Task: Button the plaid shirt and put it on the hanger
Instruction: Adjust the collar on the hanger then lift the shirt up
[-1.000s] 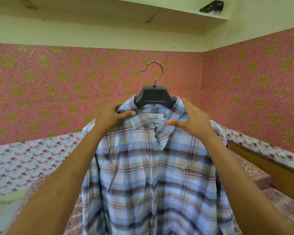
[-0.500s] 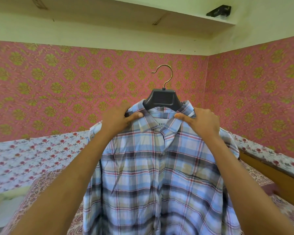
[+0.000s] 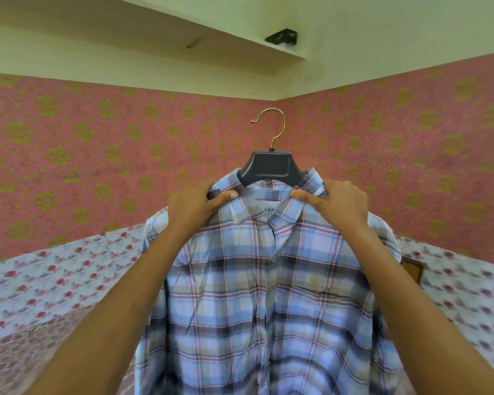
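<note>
Shirt, blue, tan and red plaid, buttoned below an open collar, hangs on the dark hanger, held up before the pink wall. Left hand pinches one collar side, right hand the other.

Plaid shirt hangs broad off the hanger and blocks the middle down to 6 o'clock. Left hand at 10 and right hand at 2 grip the collar and take up both shoulders. Open air around the hook at 12, capped by the shelf overhead, with a dark fitting on its edge. Side lanes at 9 and 3 are open back to the pink walls. Floral bedding lies low at 8 and 4.
</note>
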Tool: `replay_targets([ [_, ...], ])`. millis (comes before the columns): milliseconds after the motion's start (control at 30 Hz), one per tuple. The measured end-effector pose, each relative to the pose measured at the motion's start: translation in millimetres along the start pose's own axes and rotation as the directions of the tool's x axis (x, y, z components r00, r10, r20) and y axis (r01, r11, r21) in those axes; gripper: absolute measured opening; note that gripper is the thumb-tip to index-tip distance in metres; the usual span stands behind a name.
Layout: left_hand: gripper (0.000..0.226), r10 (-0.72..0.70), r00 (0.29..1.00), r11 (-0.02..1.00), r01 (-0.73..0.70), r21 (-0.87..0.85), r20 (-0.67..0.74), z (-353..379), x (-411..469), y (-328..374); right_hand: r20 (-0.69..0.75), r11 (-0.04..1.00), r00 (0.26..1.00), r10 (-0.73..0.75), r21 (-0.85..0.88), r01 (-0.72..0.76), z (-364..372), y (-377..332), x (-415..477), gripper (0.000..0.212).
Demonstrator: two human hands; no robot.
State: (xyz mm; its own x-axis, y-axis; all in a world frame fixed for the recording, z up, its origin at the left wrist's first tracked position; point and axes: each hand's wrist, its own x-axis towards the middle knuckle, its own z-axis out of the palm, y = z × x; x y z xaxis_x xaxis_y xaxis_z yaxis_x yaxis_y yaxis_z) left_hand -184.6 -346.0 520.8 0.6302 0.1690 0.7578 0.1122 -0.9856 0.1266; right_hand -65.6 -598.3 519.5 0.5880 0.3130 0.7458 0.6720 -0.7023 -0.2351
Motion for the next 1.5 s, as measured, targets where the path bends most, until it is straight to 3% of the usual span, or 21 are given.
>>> replay_targets([
  [267, 0.072, 0.211, 0.977, 0.955, -0.203, -0.216, 0.013, 40.6, 9.2, 106.6, -0.101, 0.955, 0.966, 0.236, -0.158, -0.250, -89.9, 68.6, -67.4, 0.065],
  [433, 0.068, 0.332, 0.943, 0.868, -0.318, -0.381, -0.031, 59.2, 8.2, 216.4, -0.203, 0.884, 0.912, 0.356, -0.242, -0.399, -172.1, 119.1, -116.2, 0.066],
  [633, 0.072, 0.450, 0.893, 0.727, -0.382, -0.571, -0.024, 79.2, -1.9, 386.9, -0.314, 0.716, 0.831, 0.460, -0.422, -0.556, -294.2, 199.2, -186.1, 0.064],
  [867, 0.093, 0.496, 0.866, 0.656, -0.418, -0.628, -0.059, 77.5, -31.0, 567.7, -0.373, 0.661, 0.786, 0.493, -0.426, -0.618, -415.2, 295.3, -258.2, 0.060],
  [1000, 0.072, 0.548, 0.832, 0.591, -0.457, -0.665, -0.085, 75.9, -43.5, 663.2, -0.390, 0.630, 0.778, 0.493, -0.456, -0.628, -479.4, 348.3, -292.9, 0.055],
  [1133, 0.095, 0.545, 0.834, 0.575, -0.445, -0.687, -0.083, 82.6, -41.8, 742.0, -0.411, 0.623, 0.769, 0.490, -0.451, -0.638, -526.8, 400.5, -310.4, 0.062],
  [1233, 0.082, 0.577, 0.815, 0.580, -0.461, -0.672, -0.061, 88.2, -32.7, 798.7, -0.457, 0.611, 0.750, 0.477, -0.441, -0.657, -555.0, 444.3, -316.1, 0.068],
  [1367, 0.072, 0.600, 0.796, 0.553, -0.488, -0.676, -0.083, 112.4, -13.9, 867.2, -0.482, 0.546, 0.717, 0.503, -0.465, -0.697, -579.1, 500.4, -317.0, 0.053],
  [1500, 0.065, 0.625, 0.772, 0.502, -0.508, -0.700, -0.113, 136.1, 9.1, 926.3, -0.514, 0.430, 0.685, 0.517, -0.536, -0.727, -599.9, 549.2, -306.2, 0.050],
])
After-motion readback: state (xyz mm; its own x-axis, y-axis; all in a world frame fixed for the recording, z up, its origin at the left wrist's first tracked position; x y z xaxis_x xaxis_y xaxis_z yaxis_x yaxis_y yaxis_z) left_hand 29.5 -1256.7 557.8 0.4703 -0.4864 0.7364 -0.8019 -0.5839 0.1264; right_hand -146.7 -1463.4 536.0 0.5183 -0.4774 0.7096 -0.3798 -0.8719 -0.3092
